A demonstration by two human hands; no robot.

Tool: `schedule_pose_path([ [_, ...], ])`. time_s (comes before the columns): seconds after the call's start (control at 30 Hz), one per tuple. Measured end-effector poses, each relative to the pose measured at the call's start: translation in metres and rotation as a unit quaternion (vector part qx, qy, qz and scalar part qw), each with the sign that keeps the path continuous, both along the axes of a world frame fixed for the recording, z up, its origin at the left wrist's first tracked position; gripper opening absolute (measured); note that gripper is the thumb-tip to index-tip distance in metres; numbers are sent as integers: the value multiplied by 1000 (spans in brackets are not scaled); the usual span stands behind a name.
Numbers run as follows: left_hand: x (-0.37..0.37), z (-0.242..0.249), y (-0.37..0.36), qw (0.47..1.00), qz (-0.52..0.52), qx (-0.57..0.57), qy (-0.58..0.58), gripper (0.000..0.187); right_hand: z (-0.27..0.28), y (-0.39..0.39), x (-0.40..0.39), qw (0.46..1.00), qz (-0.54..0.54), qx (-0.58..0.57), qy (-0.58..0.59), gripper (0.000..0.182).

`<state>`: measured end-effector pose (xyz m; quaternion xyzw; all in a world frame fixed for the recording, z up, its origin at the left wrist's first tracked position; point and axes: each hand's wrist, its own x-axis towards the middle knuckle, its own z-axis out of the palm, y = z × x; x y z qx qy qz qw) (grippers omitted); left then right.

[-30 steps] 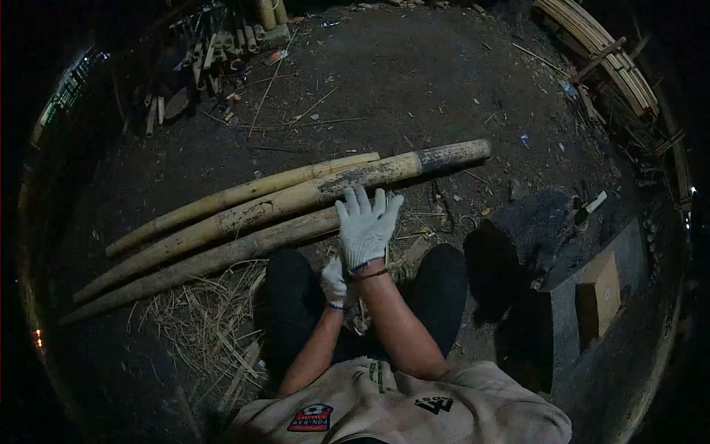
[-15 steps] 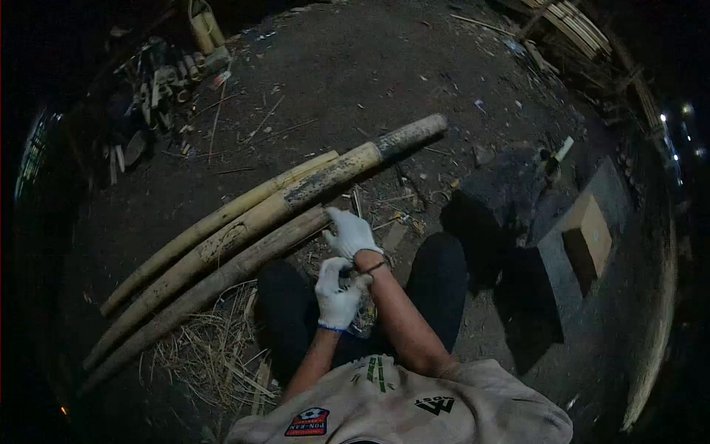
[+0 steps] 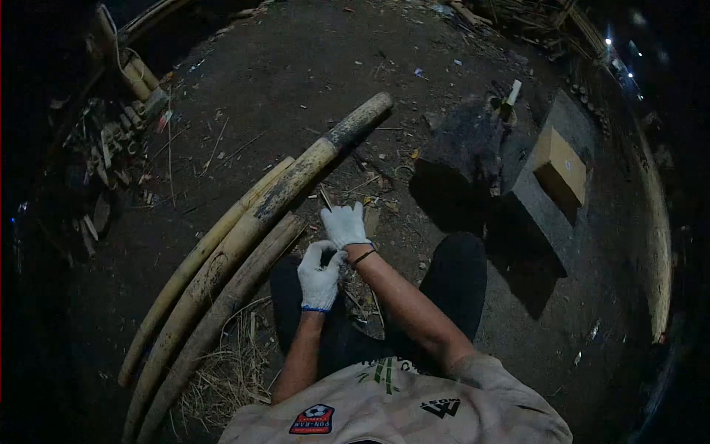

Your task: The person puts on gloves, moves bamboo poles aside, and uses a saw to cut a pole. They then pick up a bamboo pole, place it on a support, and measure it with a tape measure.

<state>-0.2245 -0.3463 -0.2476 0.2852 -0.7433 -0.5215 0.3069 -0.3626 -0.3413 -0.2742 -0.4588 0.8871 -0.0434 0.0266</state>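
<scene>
White knit work gloves cover both of my hands. My left hand point(image 3: 320, 275) is closed in a pinch, thumb and forefinger meeting at the edge of the right glove point(image 3: 345, 231) by the wrist. My right hand point(image 3: 343, 223) points forward, its fingers partly spread and foreshortened, with nothing visible in them. A dark band point(image 3: 363, 257) circles the right wrist just behind the blue-edged cuff. To the left of my hands lie three long bamboo poles, the nearest a brownish pole point(image 3: 244, 292), then a mottled pole point(image 3: 244, 233) and a yellowish pole point(image 3: 200, 259).
Dry fibre strips point(image 3: 229, 370) lie by my left knee. On the right, a cardboard box point(image 3: 560, 166) rests on a grey slab point(image 3: 534, 214), beside a dark lump point(image 3: 466, 144). Cut bamboo pieces point(image 3: 111, 140) are heaped at the far left.
My view has turned, so the poles appear steeper and the box farther left. My right fingers have drawn in a little; my left hand has stayed at the right wrist.
</scene>
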Motion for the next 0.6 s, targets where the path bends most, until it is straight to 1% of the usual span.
schedule_pose_path([
  [0.03, -1, 0, -1, 1000, -7, 1, 1, 20, -7, 6, -2, 1000, -15, 4, 0, 18],
  [0.07, -2, 0, -2, 999, -33, -34, 1, 21, -14, 10, -4, 1000, -30, 7, -1, 21],
  [0.1, -3, 1, -3, 996, -58, -70, 2, 22, -20, 14, -8, 998, -45, 27, -30, 24],
  [0.13, -2, 2, -4, 996, -64, -69, 3, 22, -22, 18, -10, 998, -51, 28, -30, 24],
  [0.2, -3, 7, -7, 987, -143, -73, -21, 25, -24, 25, -14, 986, -59, 141, -64, 23],
  [0.23, -4, 5, -8, 987, -145, -73, -18, 25, -26, 28, -11, 988, -77, 133, -23, 23],
  [0.3, -6, -2, -10, 977, -191, -94, -32, 26, -28, 36, -10, 986, -79, 143, -36, 23],
  [0.33, -9, -5, -10, 976, -193, -96, -31, 26, -31, 40, -10, 984, -78, 152, -51, 23],
  [0.4, -15, -13, -10, 969, -196, -139, -52, 27, -38, 43, -7, 982, -89, 163, -33, 23],
  [0.43, -20, -17, -12, 966, -191, -148, -90, 26, -40, 44, -6, 978, -87, 187, -20, 23],
  [0.47, -22, -21, -13, 967, -189, -147, -91, 26, -43, 46, -4, 974, -84, 211, -7, 24],
  [0.53, -29, -27, -15, 949, -225, -179, -130, 23, -52, 51, -5, 977, -66, 203, -13, 23],
  [0.57, -30, -26, -13, 950, -224, -177, -129, 23, -61, 55, -6, 979, -51, 195, -21, 23],
  [0.6, -31, -25, -10, 959, -214, -134, -130, 22, -71, 56, -7, 979, -50, 197, -20, 23],
])
